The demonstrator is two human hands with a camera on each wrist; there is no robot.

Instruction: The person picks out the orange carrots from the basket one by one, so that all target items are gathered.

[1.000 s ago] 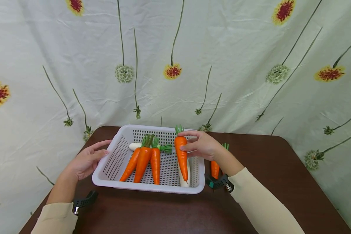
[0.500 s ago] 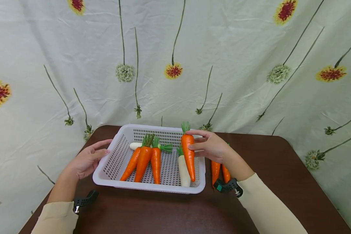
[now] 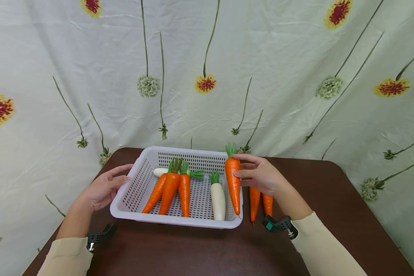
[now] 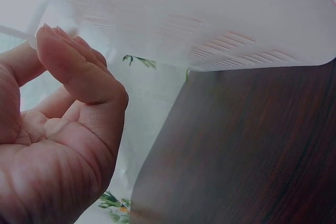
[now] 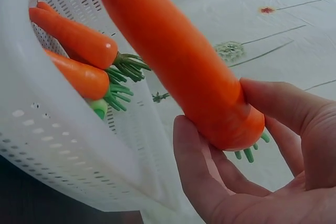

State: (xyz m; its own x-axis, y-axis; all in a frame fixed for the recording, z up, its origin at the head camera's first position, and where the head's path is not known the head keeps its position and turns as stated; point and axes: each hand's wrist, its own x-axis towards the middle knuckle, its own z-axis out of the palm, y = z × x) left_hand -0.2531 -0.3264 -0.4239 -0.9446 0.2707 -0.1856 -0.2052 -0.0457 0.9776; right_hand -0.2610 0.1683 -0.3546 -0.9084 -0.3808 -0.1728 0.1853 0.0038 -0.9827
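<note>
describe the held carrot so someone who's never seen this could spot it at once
Start at the dark table, then the white basket there. By the basket's right side, the right hand holds the carrot near its green top. It's the only carrot in a hand; the others are inside the basket or to its right.

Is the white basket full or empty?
Partly filled: three carrots and a white radish lie in the basket, another white vegetable is partly hidden by the carrots, and bare floor shows between.
</note>
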